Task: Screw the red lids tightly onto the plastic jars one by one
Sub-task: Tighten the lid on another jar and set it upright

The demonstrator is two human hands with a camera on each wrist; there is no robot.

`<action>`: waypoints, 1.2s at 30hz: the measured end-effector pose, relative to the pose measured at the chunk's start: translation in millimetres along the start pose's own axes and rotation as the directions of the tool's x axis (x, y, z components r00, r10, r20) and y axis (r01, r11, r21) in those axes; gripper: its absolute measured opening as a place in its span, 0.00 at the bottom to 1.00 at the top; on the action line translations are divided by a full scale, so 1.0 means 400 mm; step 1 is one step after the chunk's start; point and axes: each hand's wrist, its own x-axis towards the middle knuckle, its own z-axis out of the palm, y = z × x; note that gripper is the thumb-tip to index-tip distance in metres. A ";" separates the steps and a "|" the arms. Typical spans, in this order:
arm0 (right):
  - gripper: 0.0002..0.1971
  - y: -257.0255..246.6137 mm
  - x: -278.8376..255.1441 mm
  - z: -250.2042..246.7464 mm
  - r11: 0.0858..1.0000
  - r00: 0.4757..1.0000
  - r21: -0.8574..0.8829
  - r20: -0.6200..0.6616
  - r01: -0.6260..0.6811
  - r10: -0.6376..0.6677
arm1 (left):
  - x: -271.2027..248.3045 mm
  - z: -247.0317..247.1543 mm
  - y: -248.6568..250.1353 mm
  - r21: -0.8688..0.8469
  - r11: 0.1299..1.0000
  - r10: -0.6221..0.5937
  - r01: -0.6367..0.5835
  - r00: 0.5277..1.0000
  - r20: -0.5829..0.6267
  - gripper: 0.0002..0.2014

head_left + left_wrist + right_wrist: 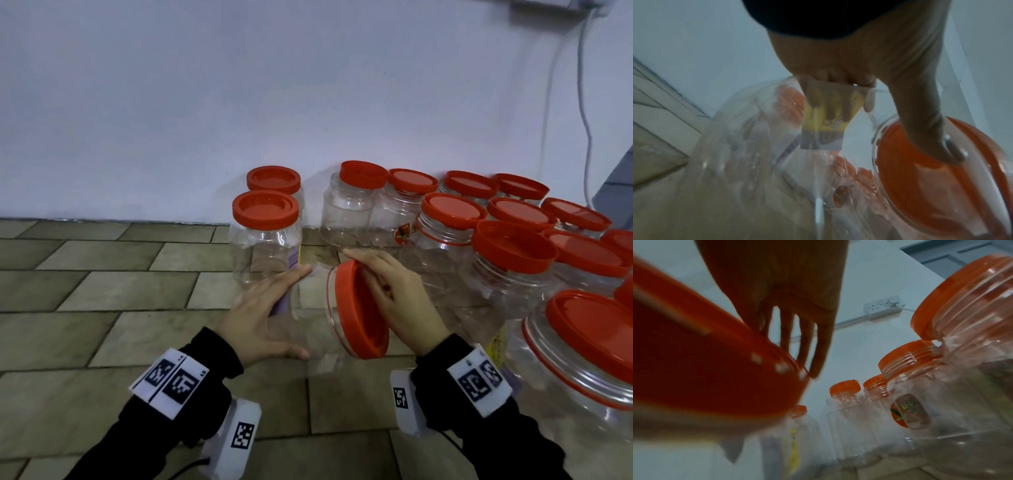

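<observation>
A clear plastic jar [313,318] lies tilted on its side between my hands, above the tiled floor. My left hand [267,308] grips its body, fingers over the top and thumb underneath; the left wrist view shows the fingers [838,78] curled round the jar [760,146] beside its yellow and purple label. A red lid [359,308] sits on the jar mouth, facing right. My right hand [387,291] holds the lid's rim, fingers across its upper edge. In the right wrist view the lid [705,369] fills the left side, with the fingers [818,345] along its edge.
Two lidded jars [265,236] stand at the back left by the white wall [239,102]. Several jars with red lids [513,253] crowd the right side, a large one [582,359] close to my right wrist. A cable [582,102] hangs at the top right. Tiled floor [102,291] spreads to the left.
</observation>
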 end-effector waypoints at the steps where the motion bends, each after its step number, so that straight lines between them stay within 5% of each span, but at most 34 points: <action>1: 0.22 -0.005 -0.003 -0.012 0.994 0.995 0.067 0.040 -0.092 0.089 | 0.000 0.003 0.002 0.002 1.000 -0.005 0.005 1.000 -0.012 0.51; 4: 0.46 -0.025 -0.014 -0.042 0.904 0.866 0.154 0.387 -0.399 0.316 | -0.002 0.006 0.001 -0.039 0.999 -0.038 0.036 0.998 -0.041 0.51; 6: 0.55 -0.025 -0.019 -0.046 0.936 0.820 0.010 0.486 -0.352 0.303 | -0.003 0.004 -0.002 -0.059 0.997 -0.045 0.043 0.998 -0.043 0.51; 10: 0.58 -0.018 -0.025 -0.068 0.999 0.874 -0.028 0.483 -0.037 0.046 | -0.006 -0.001 0.005 -0.045 0.998 -0.049 0.048 0.998 -0.029 0.51; 13: 0.57 -0.003 -0.026 -0.085 0.971 0.831 -0.065 0.532 0.230 -0.161 | -0.005 0.000 0.015 -0.044 0.998 -0.036 0.036 0.999 0.001 0.51; 16: 0.57 0.004 -0.019 -0.085 0.982 0.837 -0.026 0.527 0.189 -0.148 | -0.002 0.004 0.017 -0.053 0.998 -0.029 0.029 1.000 -0.006 0.51; 20: 0.54 0.000 -0.028 -0.037 0.992 0.902 0.008 0.417 -0.123 0.109 | -0.018 0.011 0.023 -0.021 0.999 -0.030 0.028 0.997 -0.071 0.50; 22: 0.58 0.000 -0.033 -0.025 0.977 0.883 0.004 0.427 -0.215 0.192 | -0.026 0.011 0.028 -0.013 1.000 -0.021 0.020 0.995 -0.094 0.49; 25: 0.63 -0.008 -0.026 -0.057 0.994 0.801 -0.091 0.589 -0.067 0.108 | -0.029 0.006 0.035 -0.018 1.000 -0.010 0.008 0.997 -0.079 0.50; 27: 0.63 -0.021 -0.011 -0.084 0.990 0.785 -0.079 0.618 0.113 -0.041 | -0.025 0.004 0.035 -0.011 1.000 -0.005 0.004 0.998 -0.069 0.50; 29: 0.59 -0.032 -0.004 -0.088 0.984 0.800 -0.090 0.596 0.151 -0.068 | -0.022 0.004 0.033 -0.006 1.000 -0.007 0.007 0.998 -0.061 0.50; 31: 0.51 -0.047 -0.005 -0.069 0.994 0.827 -0.083 0.551 -0.075 0.108 | -0.025 0.007 0.028 -0.009 1.000 -0.017 0.017 0.997 -0.073 0.50; 33: 0.45 -0.061 -0.010 -0.047 0.925 0.758 -0.060 0.554 -0.376 0.344 | -0.033 0.011 0.021 -0.008 0.999 -0.034 0.033 0.994 -0.100 0.49; 36: 0.54 -0.039 -0.003 -0.047 0.931 0.715 -0.141 0.604 -0.338 0.351 | -0.038 0.007 0.007 -0.033 0.998 -0.057 0.054 0.990 -0.125 0.52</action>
